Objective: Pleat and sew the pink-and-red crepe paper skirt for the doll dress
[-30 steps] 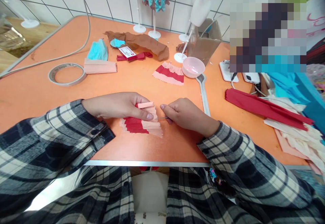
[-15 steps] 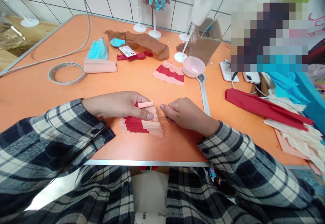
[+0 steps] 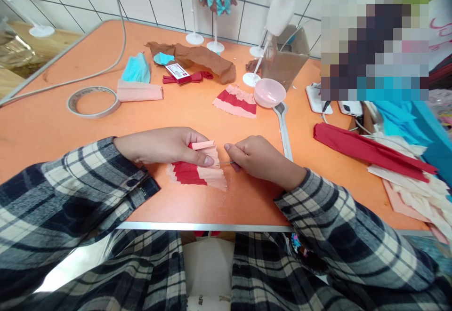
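My left hand [image 3: 173,147] is closed on a pleated piece of pink and red crepe paper [image 3: 190,173], its thumb pressing near the right edge. The piece fans out below the hand toward the table's front. To the right, my right hand [image 3: 259,158] is closed around a thin metal tool [image 3: 228,162] whose tip points left at the paper's edge; the rest of it is hidden in the fingers. Beyond the hands lies a similar pleated pink and red paper piece [image 3: 236,102], beside a small pink bowl [image 3: 270,92].
A tape roll [image 3: 72,106] and folded pink paper [image 3: 141,91] lie at the left. Brown paper [image 3: 208,61] and a small box [image 3: 177,73] sit farther back. White stands [image 3: 215,46] and a cardboard box [image 3: 286,61] line the wall. Red paper [image 3: 363,148] lies at the right.
My right hand has shifted very slightly right, away from the paper. My left hand and the pleated paper stay in place.
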A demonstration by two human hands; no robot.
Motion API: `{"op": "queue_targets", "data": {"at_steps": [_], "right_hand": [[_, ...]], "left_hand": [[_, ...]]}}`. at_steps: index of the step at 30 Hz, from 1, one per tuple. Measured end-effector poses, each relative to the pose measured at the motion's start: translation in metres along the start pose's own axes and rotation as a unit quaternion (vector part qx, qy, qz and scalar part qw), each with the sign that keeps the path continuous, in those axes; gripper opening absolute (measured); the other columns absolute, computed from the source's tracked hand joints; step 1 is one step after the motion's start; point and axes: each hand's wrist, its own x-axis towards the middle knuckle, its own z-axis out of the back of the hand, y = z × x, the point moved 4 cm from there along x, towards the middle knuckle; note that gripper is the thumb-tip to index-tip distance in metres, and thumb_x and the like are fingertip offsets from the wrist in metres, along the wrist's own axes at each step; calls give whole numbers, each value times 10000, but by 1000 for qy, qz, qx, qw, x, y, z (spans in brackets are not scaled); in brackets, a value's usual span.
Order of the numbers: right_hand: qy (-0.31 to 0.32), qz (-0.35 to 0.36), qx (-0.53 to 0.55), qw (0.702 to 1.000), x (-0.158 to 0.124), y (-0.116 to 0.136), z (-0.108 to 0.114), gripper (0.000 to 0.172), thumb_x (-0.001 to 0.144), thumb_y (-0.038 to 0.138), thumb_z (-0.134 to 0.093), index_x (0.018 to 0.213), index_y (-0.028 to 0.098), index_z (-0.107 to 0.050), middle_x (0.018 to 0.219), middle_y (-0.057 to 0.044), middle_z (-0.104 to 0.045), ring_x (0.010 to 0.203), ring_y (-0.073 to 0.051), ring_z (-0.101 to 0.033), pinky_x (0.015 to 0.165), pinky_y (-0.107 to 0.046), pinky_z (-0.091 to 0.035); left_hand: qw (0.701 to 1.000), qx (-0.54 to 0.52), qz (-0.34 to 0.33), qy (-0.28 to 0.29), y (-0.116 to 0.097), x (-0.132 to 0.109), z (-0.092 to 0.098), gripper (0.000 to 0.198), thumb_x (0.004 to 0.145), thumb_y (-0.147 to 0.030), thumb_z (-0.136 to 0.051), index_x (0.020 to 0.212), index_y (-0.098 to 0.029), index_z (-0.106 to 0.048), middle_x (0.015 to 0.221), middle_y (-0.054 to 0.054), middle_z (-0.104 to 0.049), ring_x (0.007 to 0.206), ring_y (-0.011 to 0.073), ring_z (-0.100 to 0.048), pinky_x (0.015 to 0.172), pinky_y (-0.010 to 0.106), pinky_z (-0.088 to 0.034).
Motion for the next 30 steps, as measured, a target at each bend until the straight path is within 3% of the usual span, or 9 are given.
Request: {"op": "queue_targets", "data": {"at_steps": [30], "right_hand": [[-8, 9, 11, 1000, 0, -1, -1, 575, 1020, 342, -437, 504, 163, -620, 505, -4, -570, 520, -109, -493, 637, -283, -324]], "left_hand": [[999, -21, -2, -27, -2, 0, 0, 206, 702, -351, -826, 658, -190, -706, 602, -35, -572, 527, 112, -441, 525, 235, -341]]}}
